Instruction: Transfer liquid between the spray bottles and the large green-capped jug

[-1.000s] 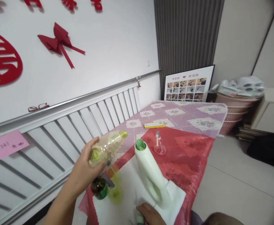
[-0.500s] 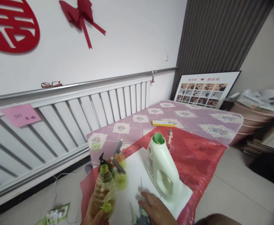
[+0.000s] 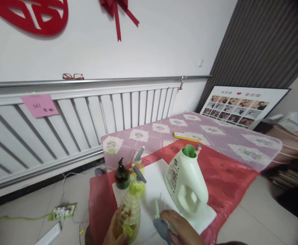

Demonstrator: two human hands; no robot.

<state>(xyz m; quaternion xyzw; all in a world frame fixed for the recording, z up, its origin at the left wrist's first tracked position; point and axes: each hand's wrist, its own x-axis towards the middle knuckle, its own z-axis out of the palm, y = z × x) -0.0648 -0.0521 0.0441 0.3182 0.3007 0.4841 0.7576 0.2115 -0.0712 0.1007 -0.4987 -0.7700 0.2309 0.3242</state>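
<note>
My left hand (image 3: 117, 229) grips a clear ribbed bottle (image 3: 129, 212) with yellowish liquid, its neck uncapped and pointing up. My right hand (image 3: 180, 226) is closed around a grey spray head (image 3: 162, 228) with a pale green part sticking up, just above the white sheet (image 3: 161, 170). Directly behind the held bottle are two spray bottles with grey triggers, a nearer yellow-green one (image 3: 140, 185) and a farther orange-tinted one (image 3: 140, 161). A dark pump bottle (image 3: 122, 175) is to their left. Right of them stands a pale green jug (image 3: 188, 180), a green cup-like piece in its mouth.
Red plastic sheeting (image 3: 220, 173) covers part of the table with a purple patterned cloth (image 3: 161, 136). A yellow-edged case (image 3: 186, 136) and a small green cap (image 3: 111, 150) lie on the cloth. A white radiator (image 3: 138, 109) runs along the wall; a power strip (image 3: 49, 234) lies on the floor.
My right hand has picked up the grey spray head from the white sheet. The view has swung left, and the dark pump bottle shows more fully beside the held bottle.
</note>
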